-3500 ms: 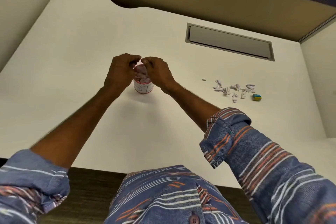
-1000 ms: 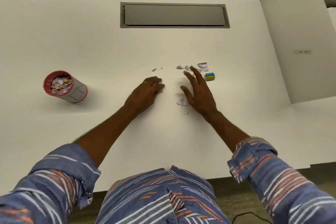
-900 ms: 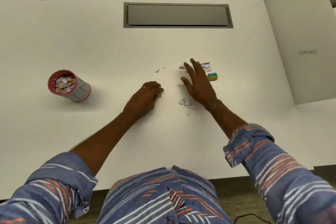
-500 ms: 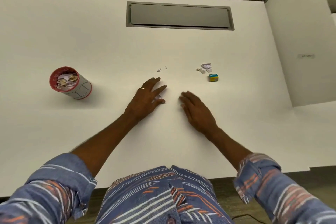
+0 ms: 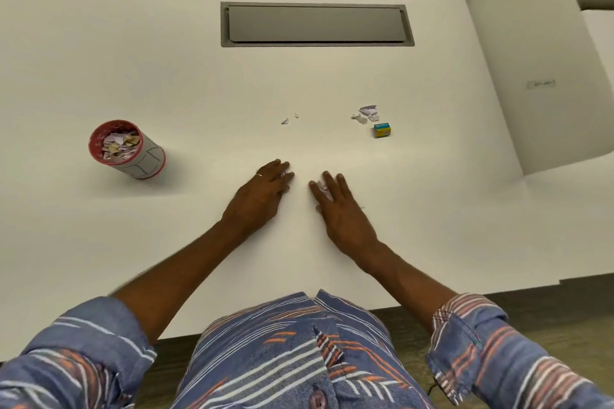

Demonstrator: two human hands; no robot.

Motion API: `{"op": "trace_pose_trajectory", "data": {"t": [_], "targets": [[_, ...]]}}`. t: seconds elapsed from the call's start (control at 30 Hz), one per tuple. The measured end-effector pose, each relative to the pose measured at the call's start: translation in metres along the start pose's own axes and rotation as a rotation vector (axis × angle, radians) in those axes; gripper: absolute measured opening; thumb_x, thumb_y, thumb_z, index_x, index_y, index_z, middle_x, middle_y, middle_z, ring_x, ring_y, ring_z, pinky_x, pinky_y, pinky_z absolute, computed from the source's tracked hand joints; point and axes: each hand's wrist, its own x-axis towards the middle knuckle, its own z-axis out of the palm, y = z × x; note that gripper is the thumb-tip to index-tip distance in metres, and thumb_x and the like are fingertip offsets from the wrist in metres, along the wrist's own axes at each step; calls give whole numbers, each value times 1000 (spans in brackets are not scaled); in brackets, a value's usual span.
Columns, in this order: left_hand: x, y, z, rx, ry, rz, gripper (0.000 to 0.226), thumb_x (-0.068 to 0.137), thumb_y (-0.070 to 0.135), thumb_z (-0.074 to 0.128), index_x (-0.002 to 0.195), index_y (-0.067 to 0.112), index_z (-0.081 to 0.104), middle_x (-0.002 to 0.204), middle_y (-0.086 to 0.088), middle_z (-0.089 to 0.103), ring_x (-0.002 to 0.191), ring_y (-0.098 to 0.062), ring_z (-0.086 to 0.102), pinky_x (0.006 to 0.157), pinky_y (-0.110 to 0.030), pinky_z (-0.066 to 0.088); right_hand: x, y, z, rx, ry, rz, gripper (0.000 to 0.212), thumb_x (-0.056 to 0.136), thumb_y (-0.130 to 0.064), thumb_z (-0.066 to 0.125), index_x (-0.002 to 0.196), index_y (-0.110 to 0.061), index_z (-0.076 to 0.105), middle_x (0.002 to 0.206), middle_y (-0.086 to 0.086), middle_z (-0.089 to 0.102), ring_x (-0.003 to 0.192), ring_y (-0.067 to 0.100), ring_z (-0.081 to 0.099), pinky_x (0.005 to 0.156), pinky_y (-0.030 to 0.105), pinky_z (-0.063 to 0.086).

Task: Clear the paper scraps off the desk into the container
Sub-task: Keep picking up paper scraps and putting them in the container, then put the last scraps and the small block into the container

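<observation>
Head view: both hands [image 5: 262, 196] [image 5: 342, 209] flat, covering scraps [image 5: 323, 190].

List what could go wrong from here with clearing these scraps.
1. The left hand and right hand lie flat over only a few scraps; carrying them to the container may spill some.
2. The tiny bits farther out could be missed.
3. The pile touches the small box, which might get swept along.

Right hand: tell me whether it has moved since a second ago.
Yes. The right hand has pulled back toward the person, away from the blue-and-yellow box, dragging scraps along.
</observation>
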Motion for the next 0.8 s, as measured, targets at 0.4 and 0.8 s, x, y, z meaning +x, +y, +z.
{"op": "trace_pose_trajectory", "data": {"t": [0.4,0.8], "targets": [[-30,-26,-9,46,-99,97,33,92,52,51,121,39,61,125,22,55,119,0,53,107,-32,41,-54,24,-14,-127,-101,-203,75,87,19,46,156,-11,32,163,14,28,151,33,27,111,40,43],[-17,-24,-35,-286,83,-56,22,87,-1,59,99,8,75,100,-2,73,96,-17,65,90,-25,49,-18,2,-18,12,127,77,15,91,-6,67,104,-10,75,102,7,73,93,31,68,78,41,57]]}}
